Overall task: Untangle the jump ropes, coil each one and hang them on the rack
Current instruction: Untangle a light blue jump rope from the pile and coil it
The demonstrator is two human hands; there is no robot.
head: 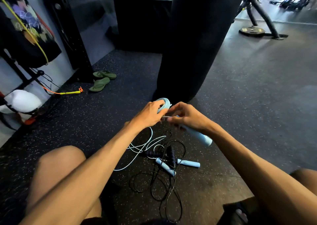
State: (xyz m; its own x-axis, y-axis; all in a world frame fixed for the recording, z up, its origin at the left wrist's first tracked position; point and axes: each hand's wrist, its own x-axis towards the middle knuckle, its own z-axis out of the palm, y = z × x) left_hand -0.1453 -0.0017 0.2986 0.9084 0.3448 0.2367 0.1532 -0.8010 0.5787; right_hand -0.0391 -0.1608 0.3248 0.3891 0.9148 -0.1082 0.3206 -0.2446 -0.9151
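Bare knees [56,169] and forearms fill the bottom of the frame. At centre, the left hand [151,113] curls tightly round a light blue rope coil [164,103]. The right hand [188,117] wraps a blue handle [199,137], fingertips pinching cord. Below, loose blue cord [152,134] runs into a black rope tangle [169,157]. Pulling could cinch that knot, and a slack grip could spring the coil. The rack [68,27] stands upper left.
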